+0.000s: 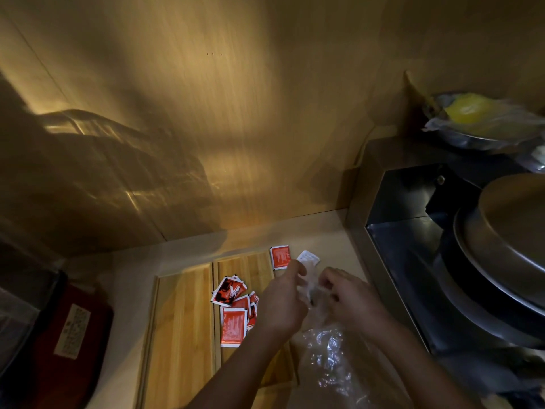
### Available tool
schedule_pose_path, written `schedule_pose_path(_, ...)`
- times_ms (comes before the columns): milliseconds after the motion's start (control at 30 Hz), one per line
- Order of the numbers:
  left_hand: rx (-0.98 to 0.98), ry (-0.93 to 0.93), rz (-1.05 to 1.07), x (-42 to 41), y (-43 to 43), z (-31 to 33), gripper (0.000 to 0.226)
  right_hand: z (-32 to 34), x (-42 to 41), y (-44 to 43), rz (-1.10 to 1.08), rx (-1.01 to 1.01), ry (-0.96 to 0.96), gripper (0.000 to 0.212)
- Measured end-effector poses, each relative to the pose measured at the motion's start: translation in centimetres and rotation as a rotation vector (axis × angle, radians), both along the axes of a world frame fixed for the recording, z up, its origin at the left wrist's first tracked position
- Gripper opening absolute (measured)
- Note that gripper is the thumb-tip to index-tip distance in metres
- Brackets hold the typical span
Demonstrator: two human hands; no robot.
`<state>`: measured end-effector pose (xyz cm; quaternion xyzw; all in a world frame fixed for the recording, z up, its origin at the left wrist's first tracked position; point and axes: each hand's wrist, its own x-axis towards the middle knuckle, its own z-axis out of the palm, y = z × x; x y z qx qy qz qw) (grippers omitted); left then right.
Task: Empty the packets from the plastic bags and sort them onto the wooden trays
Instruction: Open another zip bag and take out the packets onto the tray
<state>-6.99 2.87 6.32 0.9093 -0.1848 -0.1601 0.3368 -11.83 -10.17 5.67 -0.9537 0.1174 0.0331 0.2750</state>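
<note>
Two wooden trays lie side by side on the counter, the left tray [181,326] bare and the right tray [250,265] carrying a pile of red packets [234,308]. One red packet [280,257] and a white packet [308,257] lie just past the right tray's far corner. My left hand [281,302] and my right hand [348,296] both pinch the top of a clear plastic bag [327,349], which hangs crumpled below them over the counter. The bag's contents are hard to make out.
A steel box unit [392,202] with stacked metal pans [507,240] stands close on the right. A metal bowl with a yellow bag [477,119] sits on top at the back. A red container [73,335] rests at the left. A wooden wall rises behind.
</note>
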Motion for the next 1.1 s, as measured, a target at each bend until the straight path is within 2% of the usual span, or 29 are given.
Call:
schedule_pose_path(200, 0.039, -0.129, 0.009, 0.0, -0.4, -0.4, 0.021, 0.1, 0.4, 0.3, 0.009, -0.119, -0.015, 0.022)
schedule_pose_path(333, 0.112, -0.246, 0.061, 0.6, -0.2, -0.4, 0.020, 0.3, 0.4, -0.2, -0.130, -0.193, -0.090, 0.024)
schedule_pose_path(433, 0.098, -0.295, 0.134, 1.4, 0.3, -0.4, 0.018, 0.6, 0.4, -1.0, -0.241, -0.223, -0.107, 0.024)
schedule_pose_path(533, 0.072, -0.277, 0.169, 1.7, 0.5, -0.2, 0.016, 1.0, 0.4, -0.9, -0.228, -0.211, -0.090, 0.023)
schedule_pose_path(600, 0.049, -0.218, 0.162, 1.3, 0.3, 0.3, 0.020, 1.3, 0.6, -0.7, -0.264, -0.116, -0.093, 0.021)
schedule_pose_path(767, -0.037, -0.042, -0.059, -1.1, 0.4, 2.5, 0.039, 1.4, 1.3, -0.8, -0.364, 0.102, -0.092, 0.023)
schedule_pose_path(867, 0.148, -0.042, -0.228, -2.5, 0.2, 2.0, 0.042, 1.6, 1.5, -1.0, -0.345, 0.097, -0.050, 0.021)
schedule_pose_path(1000, 0.316, -0.157, -0.214, -2.6, -0.4, 0.4, 0.027, 1.9, 1.6, -1.1, -0.308, 0.076, -0.025, 0.008)
schedule_pose_path(1100, 0.379, -0.205, -0.192, -1.9, -0.4, 0.3, 0.024, 1.8, 1.8, -1.4, -0.292, 0.054, 0.018, 0.022)
